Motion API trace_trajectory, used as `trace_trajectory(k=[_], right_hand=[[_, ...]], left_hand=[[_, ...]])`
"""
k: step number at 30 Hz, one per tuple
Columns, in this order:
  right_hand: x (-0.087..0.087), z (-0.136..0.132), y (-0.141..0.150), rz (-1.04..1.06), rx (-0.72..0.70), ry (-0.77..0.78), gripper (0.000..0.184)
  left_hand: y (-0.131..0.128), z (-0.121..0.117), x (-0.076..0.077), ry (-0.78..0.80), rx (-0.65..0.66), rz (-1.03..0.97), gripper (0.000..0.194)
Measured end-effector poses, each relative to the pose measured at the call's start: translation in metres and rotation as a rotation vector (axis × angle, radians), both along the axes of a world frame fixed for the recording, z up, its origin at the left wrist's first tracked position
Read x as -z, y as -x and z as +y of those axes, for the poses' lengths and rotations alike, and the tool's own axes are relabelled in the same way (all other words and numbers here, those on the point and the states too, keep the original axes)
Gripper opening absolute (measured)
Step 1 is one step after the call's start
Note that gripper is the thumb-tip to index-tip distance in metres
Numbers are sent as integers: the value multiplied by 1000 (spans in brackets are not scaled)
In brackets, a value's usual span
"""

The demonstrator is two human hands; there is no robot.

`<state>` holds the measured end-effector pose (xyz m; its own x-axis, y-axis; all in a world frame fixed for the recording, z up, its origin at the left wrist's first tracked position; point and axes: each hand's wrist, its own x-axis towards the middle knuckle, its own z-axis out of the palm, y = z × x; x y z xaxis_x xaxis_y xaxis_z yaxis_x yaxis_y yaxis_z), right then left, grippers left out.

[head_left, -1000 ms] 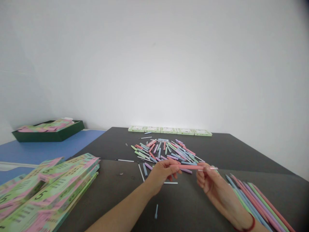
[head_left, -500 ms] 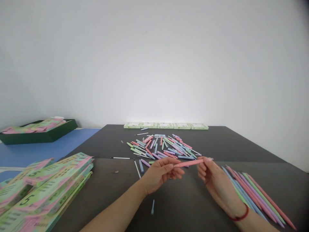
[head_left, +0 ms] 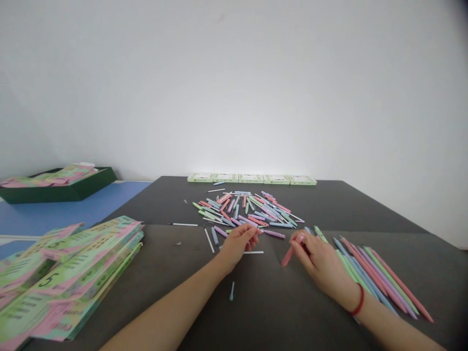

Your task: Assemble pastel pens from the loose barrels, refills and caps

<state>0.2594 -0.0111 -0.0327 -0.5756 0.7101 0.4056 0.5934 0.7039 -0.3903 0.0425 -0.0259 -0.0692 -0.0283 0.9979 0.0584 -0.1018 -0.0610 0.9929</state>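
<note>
My right hand (head_left: 320, 261) is closed around a pink pen (head_left: 288, 256), whose barrel slants down to the left; a clear tip shows above the thumb. To the left, my left hand (head_left: 239, 246) is closed, thumb against fingertips, and what it may hold is too small to make out. A white pen refill (head_left: 254, 252) runs beneath its fingers. Just beyond both hands spreads a loose heap of pastel pen parts and refills (head_left: 244, 209). Close to my right wrist lies a row of long pastel pens (head_left: 383, 278).
Pink and green printed packs (head_left: 73, 278) are stacked at the left. Behind them a dark green tray (head_left: 80, 190) holds more packs on a blue surface. Flat pale boxes (head_left: 251, 179) line the table's far edge. A small blue pen part (head_left: 231, 291) lies in front.
My hands have drawn apart, and the pink pen has left my left fingers. In my right hand it has turned from level to slanting downward. The view has tilted slightly down.
</note>
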Motion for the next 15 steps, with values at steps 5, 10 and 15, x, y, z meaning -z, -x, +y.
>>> trace_trajectory(k=[5, 10, 15], right_hand=[[-2, -2, 8, -26, 3, -2, 39], [-9, 5, 3, 128, 18, 29, 37], [-7, 10, -2, 490, 145, 144, 25]], left_hand=[[-4, -1, 0, -10, 19, 63, 26], [-8, -3, 1, -27, 74, 186, 20], [-14, -13, -1, -67, 213, 342, 15]])
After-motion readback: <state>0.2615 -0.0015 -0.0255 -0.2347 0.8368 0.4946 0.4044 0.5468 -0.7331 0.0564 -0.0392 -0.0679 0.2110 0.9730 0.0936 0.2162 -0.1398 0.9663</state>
